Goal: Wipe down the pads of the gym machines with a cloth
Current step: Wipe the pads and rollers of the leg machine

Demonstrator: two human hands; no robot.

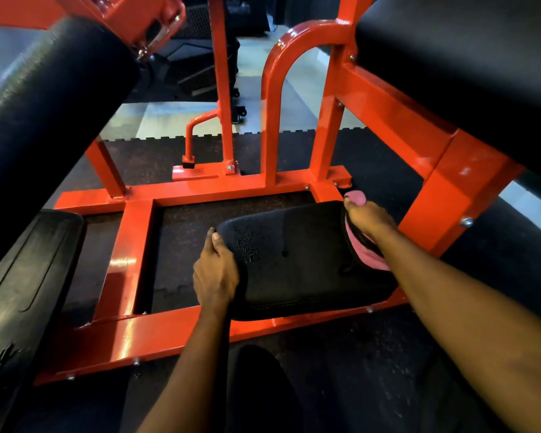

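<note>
The left hand [214, 273] holds the near-left edge of the low pad [294, 260]. Its grip is pressed together, thumb on top and fingers curled under the rim, most likely to brace the pad against the push of wiping. The right hand [370, 221] has its grip wrapped round a bunched pink cloth [367, 250] and presses it on the pad's right edge. Pink shows past the fingertips and under the palm, so the wad seems sized to cover the curved side.

By count there is one cloth, two hands and four black pads:
- the low pad being wiped
- a roller pad [44, 120] at upper left
- a big pad [466, 57] at upper right
- a flat pad [22, 276] at lower left

All sit on one red frame [181, 326] standing on the rubber floor [200, 220].
</note>
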